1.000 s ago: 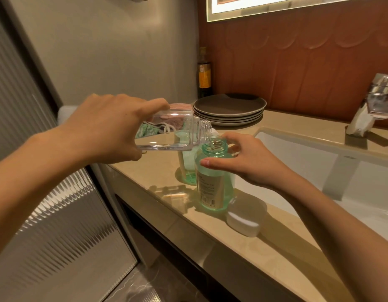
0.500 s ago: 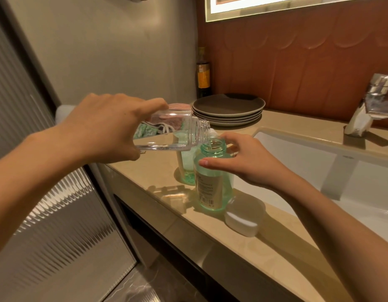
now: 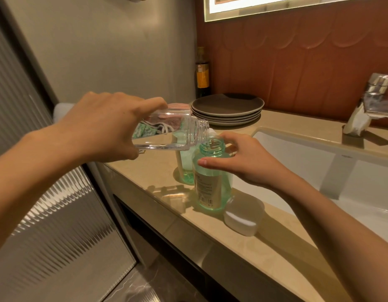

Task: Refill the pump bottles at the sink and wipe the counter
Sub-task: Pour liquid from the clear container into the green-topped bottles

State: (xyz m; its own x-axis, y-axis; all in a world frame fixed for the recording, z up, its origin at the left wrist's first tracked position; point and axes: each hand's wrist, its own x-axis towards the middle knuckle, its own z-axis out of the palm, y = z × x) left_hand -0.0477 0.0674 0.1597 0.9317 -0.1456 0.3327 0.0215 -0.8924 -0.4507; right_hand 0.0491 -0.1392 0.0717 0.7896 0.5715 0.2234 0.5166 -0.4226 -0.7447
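Observation:
My left hand [image 3: 106,127] grips a clear bottle [image 3: 167,132] tipped on its side, its threaded mouth over the open neck of a green-tinted bottle [image 3: 210,184] standing on the beige counter [image 3: 265,247]. My right hand [image 3: 243,162] holds that green bottle near its shoulder, thumb in front and fingers behind. A second green bottle [image 3: 186,168] stands just behind it, partly hidden. A white cap [image 3: 241,221] lies on the counter to the right of the front bottle.
A stack of dark plates [image 3: 226,107] sits at the back of the counter, with a dark bottle with a yellow label [image 3: 203,73] in the corner. A white sink basin [image 3: 319,171] and chrome tap [image 3: 376,94] lie to the right. Crumpled cloth [image 3: 149,129] shows behind the clear bottle.
Hardly anything differs; the clear bottle stays tilted over the green bottle's neck and both hands keep their hold.

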